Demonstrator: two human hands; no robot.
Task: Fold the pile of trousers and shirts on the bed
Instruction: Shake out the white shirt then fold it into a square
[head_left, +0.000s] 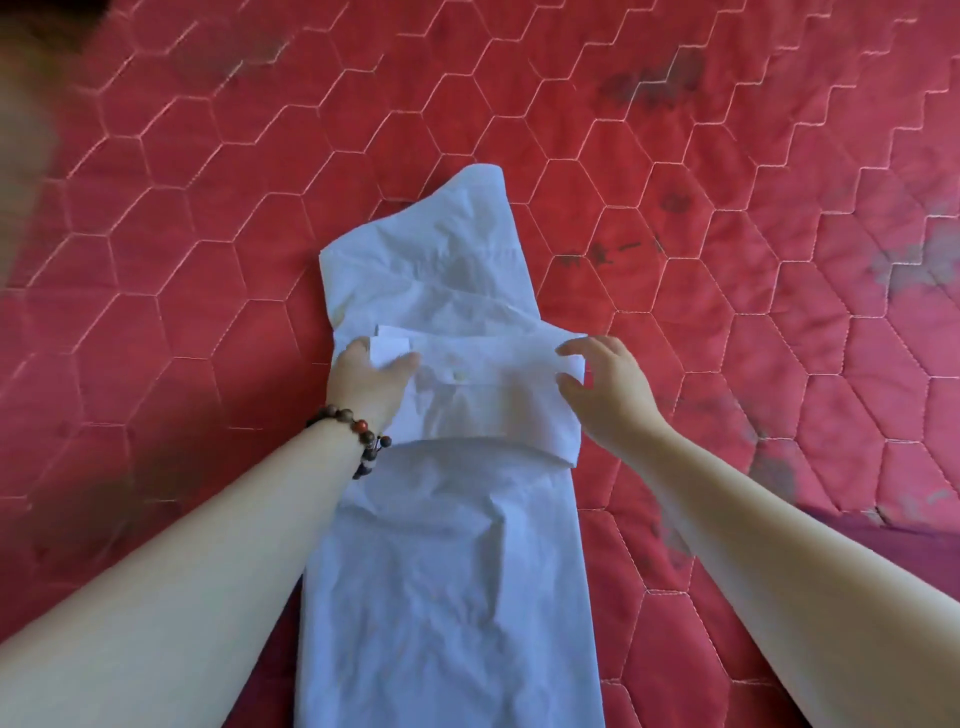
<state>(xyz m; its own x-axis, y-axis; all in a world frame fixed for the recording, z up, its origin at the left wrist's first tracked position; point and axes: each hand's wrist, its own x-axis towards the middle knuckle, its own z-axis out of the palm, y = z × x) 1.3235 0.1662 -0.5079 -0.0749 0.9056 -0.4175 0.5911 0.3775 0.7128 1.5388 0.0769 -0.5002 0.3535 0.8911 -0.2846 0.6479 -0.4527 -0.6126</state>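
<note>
Red quilted bedding (675, 218), stitched in a pale hexagon pattern and marked with dark smudges, fills the view from edge to edge. Down its middle lies a long, narrow white cotton shirt (447, 571), creased, with a folded band laid crosswise over it and a small button showing on that band. At the band's left end, the left hand (366, 382) grips the cloth, thumb on top pinching a white corner, the fingers tucked out of sight beneath. A bracelet of dark brown wooden beads (358, 431) with one reddish bead circles that wrist. At the band's right end, the right hand (605, 382) is spread and lightly curled, fingertips touching the cloth's edge; whether they are pinching it cannot be told. Both bare forearms reach in from the lower corners.
</note>
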